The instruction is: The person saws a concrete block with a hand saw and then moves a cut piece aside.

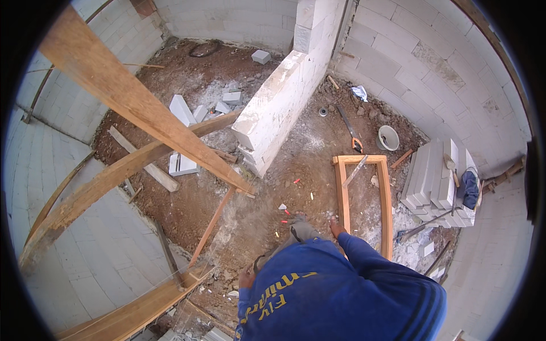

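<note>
My right hand [337, 228] reaches down beside the left rail of a rectangular wooden frame [386, 210] lying on the dirt. It is close against the rail; whether its fingers grip the wood cannot be made out. Low at my left side, my left hand [247, 277] is partly covered by my blue sleeve, its fingers unclear. A flat metal strip [355, 171] lies aslant over the frame's far left corner. On the ground in front of me are several small red and yellow pieces, among them a yellow piece [311, 196] and a red piece [296, 181].
Beyond the frame lie a handsaw [348, 126] and a white bucket [388, 138]. At right, stacked pale blocks [429, 173] carry tools and a dark blue cloth [470, 187]. A low block wall [273, 108] juts in ahead. Timber beams [133, 99] slant across the left.
</note>
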